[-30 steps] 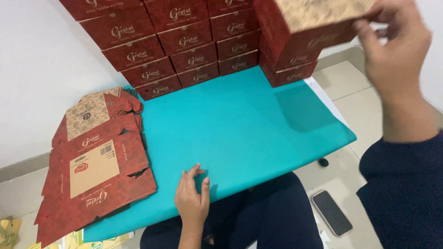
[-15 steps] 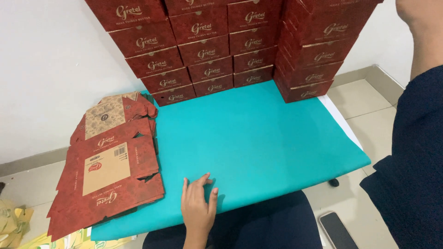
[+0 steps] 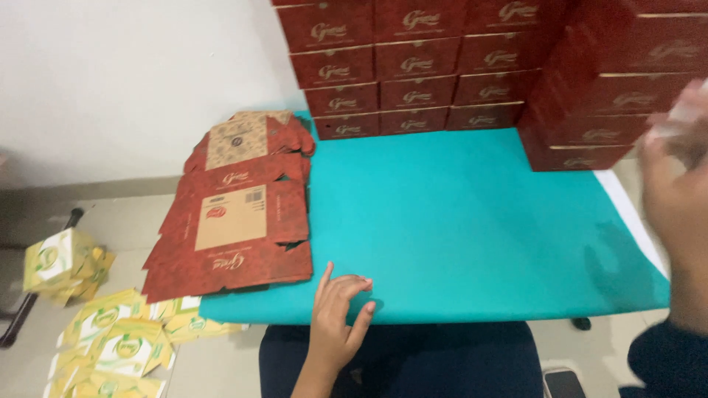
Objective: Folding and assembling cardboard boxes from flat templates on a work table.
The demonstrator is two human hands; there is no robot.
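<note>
Teal table (image 3: 472,214) with stacked red boxes (image 3: 413,66), left hand (image 3: 335,317) fingers spread flat, right hand (image 3: 675,191) blurred, grip unclear.

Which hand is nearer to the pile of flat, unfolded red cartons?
Left. The left hand rests on the teal table edge just right of the flat cartons; the right hand is raised far across.
</note>
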